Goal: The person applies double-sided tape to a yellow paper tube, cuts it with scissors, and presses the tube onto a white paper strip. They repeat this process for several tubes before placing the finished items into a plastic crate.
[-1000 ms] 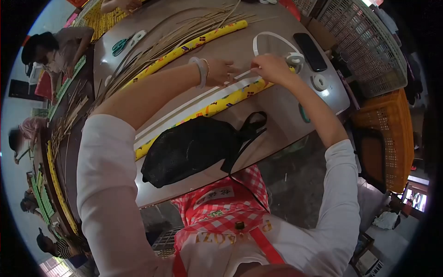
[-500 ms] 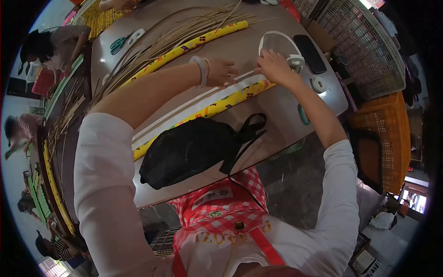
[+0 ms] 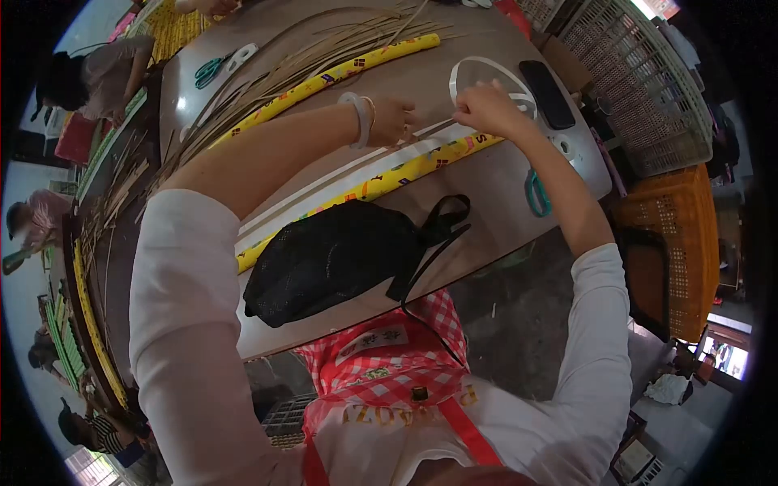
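A yellow patterned paper roll [image 3: 389, 180] lies slantwise across the table, its white inner side showing along the far edge. A thin brown strip [image 3: 304, 193] runs along that white side. My left hand [image 3: 391, 121], wearing a pale bangle, has its fingers bent down around the strip. Farther right, my right hand [image 3: 489, 110] is closed in a pinch at the strip's far end, beside a loop of white tape [image 3: 478, 58]; its fingers seem to grip the tape, though the fingertips are partly hidden. A black mesh bag [image 3: 332, 263] lies in front of the roll.
Another yellow roll [image 3: 348, 69] and several long brown strips [image 3: 300, 53] lie behind my hands. A black phone [image 3: 546, 95], a white tape roll [image 3: 563, 146] and teal scissors [image 3: 208, 73] are around the table. An orange crate [image 3: 677, 251] stands right; other people sit left.
My right hand has curled more tightly and shifted slightly, and the tape loop beside it has changed shape. My left hand stays nearly in place. The view has shifted slightly.
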A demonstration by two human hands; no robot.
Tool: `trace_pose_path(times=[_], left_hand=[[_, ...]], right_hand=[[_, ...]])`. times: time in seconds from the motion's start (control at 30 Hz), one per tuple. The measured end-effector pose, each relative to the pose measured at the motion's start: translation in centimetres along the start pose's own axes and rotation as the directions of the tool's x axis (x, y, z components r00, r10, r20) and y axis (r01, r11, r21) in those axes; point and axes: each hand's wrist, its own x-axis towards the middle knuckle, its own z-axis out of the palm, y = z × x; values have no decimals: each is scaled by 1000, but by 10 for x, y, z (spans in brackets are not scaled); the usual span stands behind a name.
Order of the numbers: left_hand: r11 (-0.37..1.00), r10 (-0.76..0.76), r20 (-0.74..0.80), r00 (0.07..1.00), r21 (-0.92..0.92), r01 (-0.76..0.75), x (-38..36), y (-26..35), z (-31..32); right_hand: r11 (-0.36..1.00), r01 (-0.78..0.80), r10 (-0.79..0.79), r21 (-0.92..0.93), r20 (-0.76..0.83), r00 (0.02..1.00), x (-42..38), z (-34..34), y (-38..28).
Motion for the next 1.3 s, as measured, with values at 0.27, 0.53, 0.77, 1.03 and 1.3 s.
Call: trace_pose_path(times=[0.27, 0.53, 0.77, 1.03, 1.3], left_hand=[[998, -10, -2, 1000, -64, 10, 0, -3, 5], [999, 11, 42, 999, -37, -9, -1, -3, -1], [997, -11, -77, 997, -82, 4, -1, -4, 9], [998, 33, 18, 999, -54, -32, 5, -7, -5], [995, 40, -95, 995, -83, -48, 14, -10, -2]], right_hand=[[994, -72, 67, -79, -68, 995, 7, 22, 0], [982, -80, 71, -170, -58, 996, 14, 25, -1], [987, -68, 60, -144, -61, 996, 14, 26, -4], [993, -73, 58, -97, -156, 986, 3, 33, -1], [993, -112, 93, -47, -306, 948, -6, 40, -6]])
